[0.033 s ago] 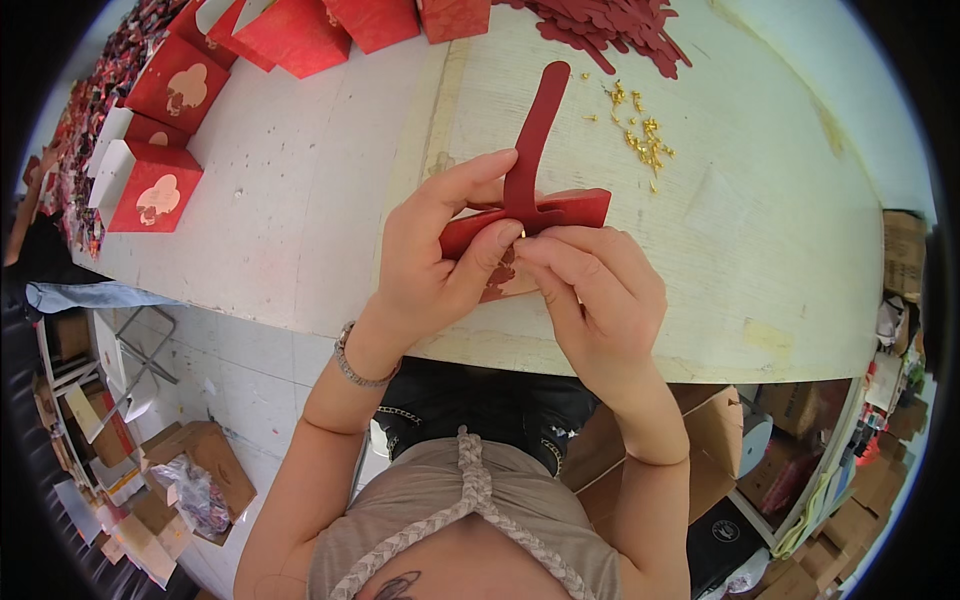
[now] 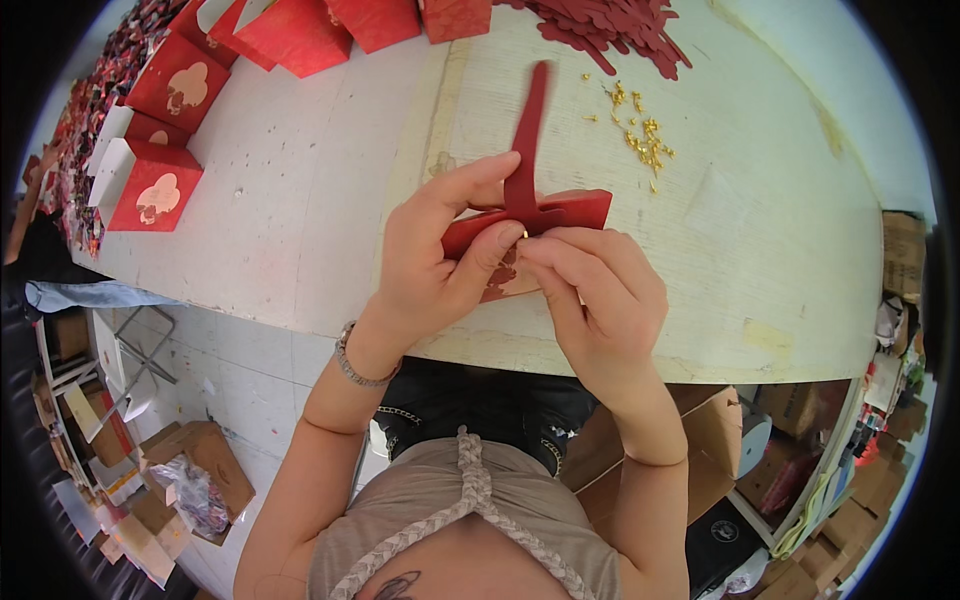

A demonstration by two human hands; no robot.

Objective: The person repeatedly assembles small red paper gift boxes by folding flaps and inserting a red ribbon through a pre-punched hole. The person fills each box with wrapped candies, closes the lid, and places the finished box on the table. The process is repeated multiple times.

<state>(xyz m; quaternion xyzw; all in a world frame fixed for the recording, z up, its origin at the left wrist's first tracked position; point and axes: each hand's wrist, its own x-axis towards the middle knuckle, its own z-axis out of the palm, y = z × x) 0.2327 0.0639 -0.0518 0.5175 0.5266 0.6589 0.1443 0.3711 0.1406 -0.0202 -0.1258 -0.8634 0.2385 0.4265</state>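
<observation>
My left hand [image 2: 430,250] is closed around a small red paper box [image 2: 588,208], with the thumb pressed on its near face and the index finger against a dark red strap [image 2: 525,150]. The strap stands up from the box's top edge, its tip blurred. At the near face, a tiny gold pin [image 2: 524,235] glints beside my left thumb tip. My right hand [image 2: 600,290] pinches there with thumb and fingers, its fingertips meeting at the pin. My fingers hide most of the box front and how far the pin is in.
Loose gold pins [image 2: 648,145] lie scattered beyond my right hand. A heap of dark red cut straps [image 2: 620,30] is at the far edge. Several red boxes [image 2: 160,190] stand at the left and back of the white table [image 2: 290,200]. An open cardboard carton [image 2: 715,430] sits under the table's near edge.
The strap's upper end has swung slightly left and looks narrower, as if turned edge-on. Both hands stay nearly in place on the box.
</observation>
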